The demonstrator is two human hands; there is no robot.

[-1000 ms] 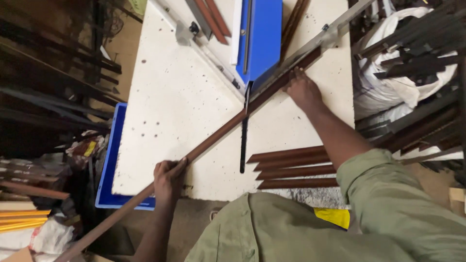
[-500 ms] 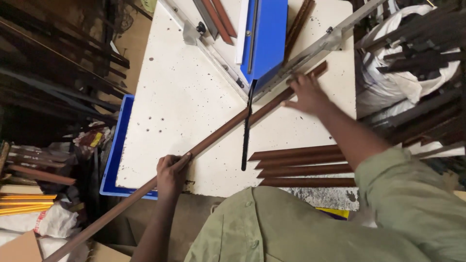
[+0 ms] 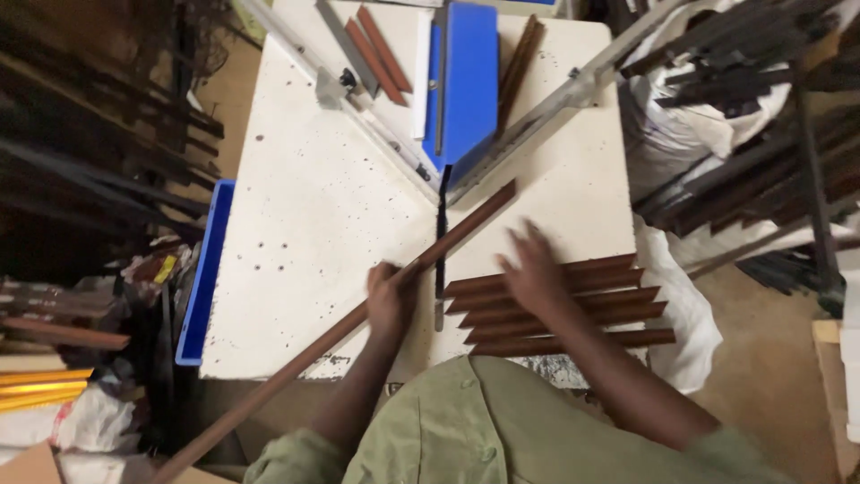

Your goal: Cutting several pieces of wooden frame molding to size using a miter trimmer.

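Note:
A long brown wooden strip (image 3: 466, 229) lies slanted across the white, speckled table (image 3: 313, 224), its near end hanging past the front edge. My left hand (image 3: 390, 300) grips this strip at its middle. My right hand (image 3: 536, 269) hovers, blurred, fingers spread, over a row of several short brown strips (image 3: 618, 309) lying side by side at the front right; it holds nothing. A thin dark bar (image 3: 440, 246) lies upright between the two hands, crossing the long strip.
A blue cutter block (image 3: 470, 81) with two slanted metal guide rails (image 3: 573, 90) stands at the back. More short strips (image 3: 381, 49) lie behind it. A blue bin (image 3: 204, 278) hangs off the left edge. Stacked moulding lengths fill both sides; white sacks (image 3: 690, 134) stand at right.
The long strip has slid back toward me along its slant. My left hand has moved up the strip onto the table. My right hand left the strip's far end and came over the short strips.

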